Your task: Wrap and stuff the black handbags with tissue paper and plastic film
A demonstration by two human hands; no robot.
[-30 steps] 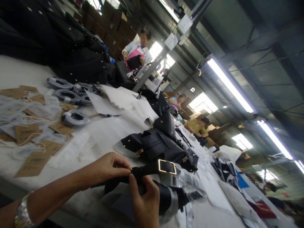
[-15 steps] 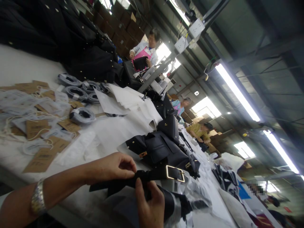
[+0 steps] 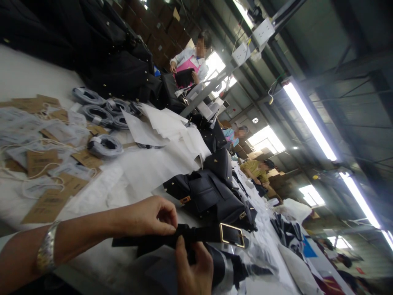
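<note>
My left hand (image 3: 150,216) pinches a black strap (image 3: 199,234) with its fingers closed, a metal bracelet on that wrist. My right hand (image 3: 194,270) grips the same strap from below, thumb up against it. The strap carries a gold rectangular buckle (image 3: 232,234) to the right of both hands. Under the strap lies a dark rolled item in clear plastic wrap (image 3: 229,268). Just beyond sits a black handbag (image 3: 208,194) with small gold fittings.
The white table (image 3: 37,86) holds brown cardboard tags (image 3: 46,205) with strings, several coiled grey bundles (image 3: 104,146) and white sheets (image 3: 162,131). Black bags are piled at the back left (image 3: 101,49). Other people work further along the table.
The view has shifted slightly, with strap and buckle now a little further right and lower. Both hands keep the same grip on the strap.
</note>
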